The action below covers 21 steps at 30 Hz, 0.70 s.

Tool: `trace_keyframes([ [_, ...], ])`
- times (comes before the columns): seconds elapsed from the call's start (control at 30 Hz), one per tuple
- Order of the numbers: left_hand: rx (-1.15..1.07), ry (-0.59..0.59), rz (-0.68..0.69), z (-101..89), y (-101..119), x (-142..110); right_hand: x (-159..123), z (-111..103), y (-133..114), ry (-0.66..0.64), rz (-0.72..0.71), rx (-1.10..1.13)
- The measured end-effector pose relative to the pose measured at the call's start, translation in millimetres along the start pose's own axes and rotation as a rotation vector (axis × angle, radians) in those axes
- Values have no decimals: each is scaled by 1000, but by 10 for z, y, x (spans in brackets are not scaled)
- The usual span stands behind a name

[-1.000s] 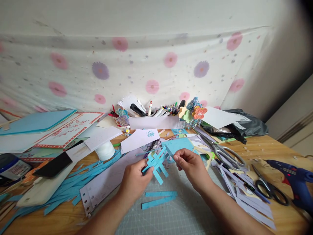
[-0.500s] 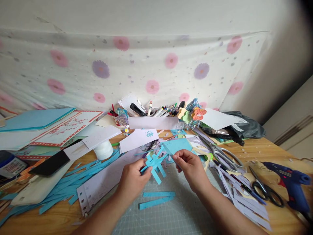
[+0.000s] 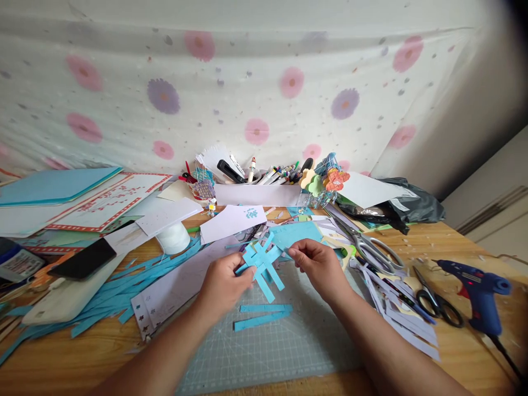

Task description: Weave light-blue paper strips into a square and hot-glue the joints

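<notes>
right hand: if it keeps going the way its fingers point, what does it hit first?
The right hand points left, toward the woven blue paper strips that the left hand holds. It would likely meet those strips first; its fingers already seem to pinch one strip end.

One camera only, worn on the person's head; it looks forward and down across a cluttered wooden table [image 3: 433,242] toward a flowered cloth [image 3: 256,93] hung on the wall, which fills the upper half of the frame; the lens is wide, so the cloth's edges bow and the far right corner goes dark and blurred; the view sits close over the work, near enough that both forearms run in from the bottom edge, the left hand [image 3: 225,283] and right hand [image 3: 319,267] meeting just below the centre; the green cutting mat [image 3: 272,357] lies at lower centre, nearest the lens; a pen box [image 3: 258,193] marks the table's far edge at mid-frame; there is no second view to share anything with.
</notes>
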<state>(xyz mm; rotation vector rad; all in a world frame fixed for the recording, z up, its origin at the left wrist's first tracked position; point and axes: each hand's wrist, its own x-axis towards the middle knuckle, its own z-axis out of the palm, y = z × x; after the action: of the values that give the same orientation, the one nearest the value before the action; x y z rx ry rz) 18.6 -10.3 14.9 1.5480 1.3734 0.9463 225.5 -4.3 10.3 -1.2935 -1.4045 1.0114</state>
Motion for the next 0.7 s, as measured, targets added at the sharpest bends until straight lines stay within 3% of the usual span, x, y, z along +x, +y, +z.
trace_keyframes([
  [0.13,-285,-141,-116,-32,50,-8,20,-44,12,19,-107,-91],
  [0.33,-465,-232,-161,-51,19,-4,34,-93,-9,26,-245,-109],
  [0.53,-551,-272,-180,-60,3,10,39,-126,-23,-34,-226,6],
  [0.7,-563,-236,-183,-54,-11,14,20,-78,-11,-31,-152,145],
])
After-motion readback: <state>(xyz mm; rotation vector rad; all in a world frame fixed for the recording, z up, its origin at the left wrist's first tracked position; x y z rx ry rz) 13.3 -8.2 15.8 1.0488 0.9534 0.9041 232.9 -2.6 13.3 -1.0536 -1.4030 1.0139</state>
